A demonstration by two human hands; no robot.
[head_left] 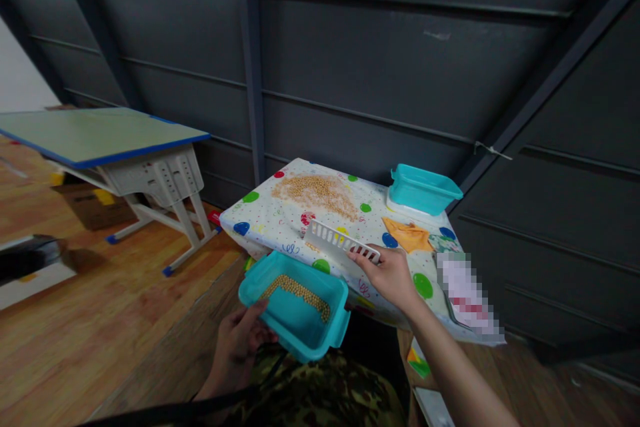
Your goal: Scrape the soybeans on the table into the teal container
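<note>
Teal container (295, 320) fills left grip (240, 343), scraper (340, 242) right grip (393, 277).

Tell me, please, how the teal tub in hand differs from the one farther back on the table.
The near tub is held tilted off the edge of the table by the left hand; the far tub stands level at its back. The near tub holds beans; the far tub's inside is hidden. Both are teal and rectangular.

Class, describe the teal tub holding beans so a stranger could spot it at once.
Find the small, colourfully dotted table. At its near edge, the left hand holds a teal tub, tilted. The other teal tub stands on the far corner; this one is held and shows beans.
</note>
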